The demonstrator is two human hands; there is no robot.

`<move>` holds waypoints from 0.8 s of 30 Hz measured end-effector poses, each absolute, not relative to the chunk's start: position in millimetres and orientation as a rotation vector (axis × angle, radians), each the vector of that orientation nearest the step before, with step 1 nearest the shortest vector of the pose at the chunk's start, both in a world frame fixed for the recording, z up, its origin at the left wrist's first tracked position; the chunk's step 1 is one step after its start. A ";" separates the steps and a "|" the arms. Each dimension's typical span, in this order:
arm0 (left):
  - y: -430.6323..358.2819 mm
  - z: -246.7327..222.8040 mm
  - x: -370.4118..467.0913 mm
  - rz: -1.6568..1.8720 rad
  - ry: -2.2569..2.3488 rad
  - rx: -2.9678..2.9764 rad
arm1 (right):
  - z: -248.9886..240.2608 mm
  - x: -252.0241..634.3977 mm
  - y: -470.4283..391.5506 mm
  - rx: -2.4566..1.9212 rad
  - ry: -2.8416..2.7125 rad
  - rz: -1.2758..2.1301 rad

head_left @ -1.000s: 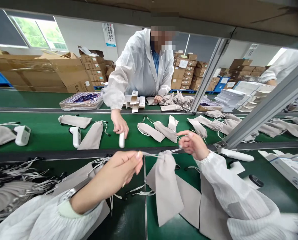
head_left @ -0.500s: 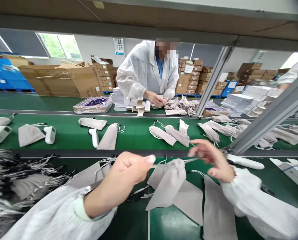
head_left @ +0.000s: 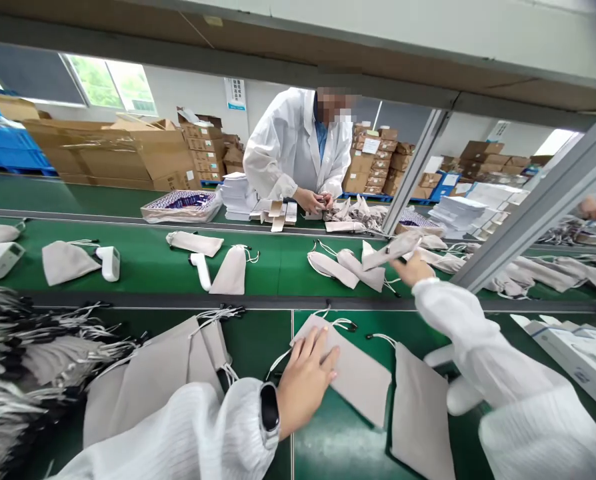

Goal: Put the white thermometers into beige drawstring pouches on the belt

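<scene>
My left hand [head_left: 308,377] lies with its fingers stretched out on the upper left part of a flat grey drawstring pouch [head_left: 361,377] on the near green surface. Over the conveyor, my right hand [head_left: 414,269] is closed on a filled drawstring bag [head_left: 389,251], held above other bags. To the right of the flat pouch rests another grey pouch [head_left: 421,410], its white cords toward the far side. A white handheld device [head_left: 463,395] is partly hidden beneath my right sleeve. Several overlapping pouches [head_left: 153,373] sit left of my left hand.
A heap of corded pouches [head_left: 53,367] fills the near left. White handheld devices [head_left: 109,263] and bags lie along the green belt [head_left: 273,267]. A slanted metal post [head_left: 538,200] stands at right, near white boxes [head_left: 573,353]. Across the line a co-worker [head_left: 298,147] handles something small.
My right hand has carried the cinched bag forward onto the belt side. My left hand has let go of its cord and come down, fingers spread, on the flat pouch.
</scene>
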State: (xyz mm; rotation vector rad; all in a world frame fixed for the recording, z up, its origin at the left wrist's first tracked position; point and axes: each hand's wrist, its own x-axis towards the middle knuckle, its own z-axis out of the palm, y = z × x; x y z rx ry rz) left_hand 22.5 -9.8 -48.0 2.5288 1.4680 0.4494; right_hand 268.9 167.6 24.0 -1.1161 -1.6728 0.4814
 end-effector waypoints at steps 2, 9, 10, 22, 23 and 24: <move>-6.0 -51.8 13.9 0.424 1.325 2.520 | 14.3 254.5 152.8 -1.190 -1.838 0.491; 23.0 -9.3 -12.2 0.425 1.322 2.282 | -34.6 152.7 94.4 -0.876 -2.744 0.581; 27.1 -8.0 -13.9 0.426 1.380 2.260 | -38.1 145.1 93.2 -0.873 -2.772 0.580; 15.1 -32.9 -13.7 0.369 1.418 2.638 | -69.3 142.7 64.3 -0.904 -2.681 -0.159; 14.3 -33.3 -14.1 0.330 1.430 2.701 | -71.1 141.1 63.0 -0.885 -2.668 -0.224; 14.1 -33.5 -14.3 0.296 1.439 2.738 | -70.7 140.8 62.2 -0.871 -2.661 -0.263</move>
